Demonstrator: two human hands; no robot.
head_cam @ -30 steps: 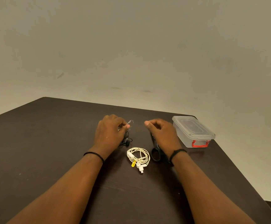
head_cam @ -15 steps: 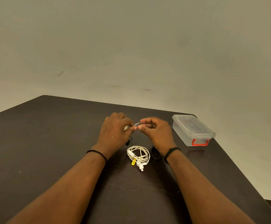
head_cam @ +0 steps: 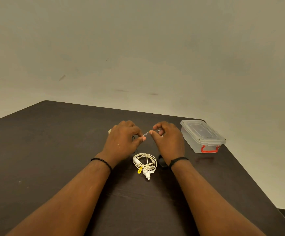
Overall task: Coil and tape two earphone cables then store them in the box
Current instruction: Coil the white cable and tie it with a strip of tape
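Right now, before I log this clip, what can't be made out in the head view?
- Black earphones: almost wholly behind the left hand; coiled or not, cannot tell.
- Tape strip: clear and tiny between both hands' fingertips; its length is unreadable.
- Dark object under the right hand: mostly covered by the wrist; identity unclear.
- Box: frosted walls, lid on; contents not visible.

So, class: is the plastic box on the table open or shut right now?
Shut. The clear lid sits flat on the box, with the red clip at its front end.
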